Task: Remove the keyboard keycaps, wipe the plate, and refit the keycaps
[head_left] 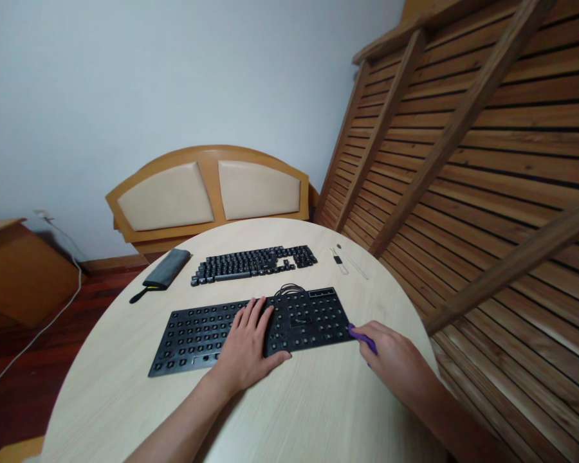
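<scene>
- The left hand (247,347) lay flat, palm down, on the keyboard base (251,328), fingers spread toward twelve o'clock and the thumb stretched along the base's near edge; this grip was open and clasped nothing, only pressing on the bare black frame.
- The right hand (395,360) sat at about four o'clock from the base's right end, its grip curled closed around a purple tool (361,337), whose tip touched or nearly touched the base's near right corner.
- The keyboard base rested near the middle of the round table (318,411), stripped of its caps, with a dark cable (289,289) looped at its far edge.
- At twelve o'clock from the base, a little apart, the loose keycaps (253,262) lay laid out in rows.
- At ten o'clock, near the table's left edge, lay a grey pouch (166,269) with a strap.
- At about two o'clock, a small black clip-like item (337,258) and a thin pale stick (357,268) lay just beside each other.
- Beyond the table stood a wooden headboard (207,190) against the wall, and slatted wooden frames (473,161) leaned at three o'clock.
</scene>
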